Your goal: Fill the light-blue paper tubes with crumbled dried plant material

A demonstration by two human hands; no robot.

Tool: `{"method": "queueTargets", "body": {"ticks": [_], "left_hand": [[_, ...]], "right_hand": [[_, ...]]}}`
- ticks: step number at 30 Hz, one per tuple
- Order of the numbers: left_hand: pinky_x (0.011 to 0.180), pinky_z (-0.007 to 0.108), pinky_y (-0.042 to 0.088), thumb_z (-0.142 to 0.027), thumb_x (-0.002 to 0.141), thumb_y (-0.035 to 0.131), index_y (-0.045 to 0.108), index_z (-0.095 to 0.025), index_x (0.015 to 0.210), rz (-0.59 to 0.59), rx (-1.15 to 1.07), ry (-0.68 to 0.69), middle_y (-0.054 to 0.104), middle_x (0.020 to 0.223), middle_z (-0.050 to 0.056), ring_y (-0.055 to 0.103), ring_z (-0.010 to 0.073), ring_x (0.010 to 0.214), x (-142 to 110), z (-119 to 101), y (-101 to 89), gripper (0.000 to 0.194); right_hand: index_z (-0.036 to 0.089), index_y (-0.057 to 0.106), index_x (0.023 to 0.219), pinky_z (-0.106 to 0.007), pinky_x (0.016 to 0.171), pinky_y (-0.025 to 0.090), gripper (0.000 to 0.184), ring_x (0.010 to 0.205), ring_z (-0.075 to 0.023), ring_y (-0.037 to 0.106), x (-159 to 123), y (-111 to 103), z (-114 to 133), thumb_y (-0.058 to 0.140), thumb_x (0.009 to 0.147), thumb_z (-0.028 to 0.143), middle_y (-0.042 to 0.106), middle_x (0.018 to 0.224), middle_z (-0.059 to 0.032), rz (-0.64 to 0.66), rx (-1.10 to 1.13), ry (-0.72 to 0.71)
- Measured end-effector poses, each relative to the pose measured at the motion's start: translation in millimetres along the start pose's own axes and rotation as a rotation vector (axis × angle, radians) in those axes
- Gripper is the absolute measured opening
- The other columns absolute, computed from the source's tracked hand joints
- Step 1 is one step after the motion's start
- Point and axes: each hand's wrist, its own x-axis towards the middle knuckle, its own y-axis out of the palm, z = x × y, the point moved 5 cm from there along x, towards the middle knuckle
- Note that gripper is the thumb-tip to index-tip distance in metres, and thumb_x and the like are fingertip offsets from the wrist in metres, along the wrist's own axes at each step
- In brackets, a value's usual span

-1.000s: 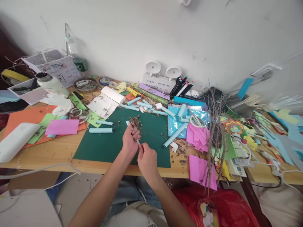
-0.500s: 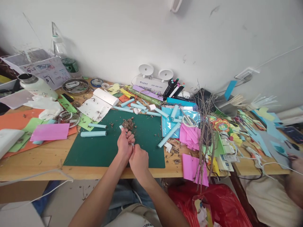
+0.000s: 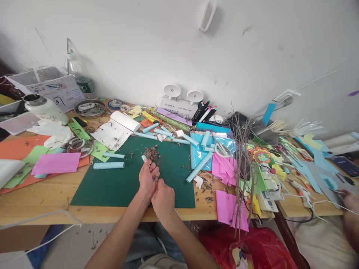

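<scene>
My left hand (image 3: 148, 176) is wrapped round a light blue paper tube (image 3: 144, 158), whose upper end pokes out past the thumb. Against its lower side, my right hand (image 3: 163, 195) is closed in a fist; a small greyish bit shows between the hands, too small to name. Just beyond my fingers, a pile of dry brown plant crumbs (image 3: 151, 153) lies on the green cutting mat (image 3: 112, 190). Two more blue paper tubes (image 3: 109, 165) rest at the mat's left edge, and several others (image 3: 199, 167) lie at its back and right.
White scissors (image 3: 223, 150) lie on a blue packet by pink paper (image 3: 224, 164). A bundle of twigs (image 3: 241, 168) stands upright at the right. A glue gun (image 3: 301, 192) and another person's hand (image 3: 352, 203) are farther right. An opened bottle (image 3: 45, 108) leans left. A red bag (image 3: 252, 246) hangs below.
The view has tilted slightly upward, so the table sits lower in the picture. Both hands keep nearly the same hold over the mat.
</scene>
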Motion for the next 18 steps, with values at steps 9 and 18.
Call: {"method": "queueTargets", "body": {"ticks": [9, 18], "left_hand": [[0.035, 0.015, 0.018, -0.046, 0.083, 0.067, 0.041, -0.019, 0.075, 0.02, 0.009, -0.008, 0.027, 0.056, -0.01, 0.023, 0.0013, 0.037, 0, 2, -1.2, 0.039], [0.038, 0.015, 0.02, -0.04, 0.084, 0.067, 0.045, -0.018, 0.08, 0.035, -0.083, 0.002, 0.03, 0.057, -0.01, 0.025, 0.0018, 0.04, 2, 3, -5.6, 0.032]], "right_hand": [[0.017, 0.06, 0.087, -0.029, 0.055, 0.026, 0.018, 0.065, -0.0206, 0.066, 1, 8, -3, 0.043, 0.091, 0.013, 0.072, 0.075, -0.0061, -0.03, 0.002, -0.026], [0.017, 0.061, 0.084, -0.027, 0.056, 0.027, 0.027, 0.065, -0.0186, 0.065, 0, -3, -5, 0.037, 0.096, 0.017, 0.071, 0.073, -0.007, -0.016, 0.069, -0.028]]}}
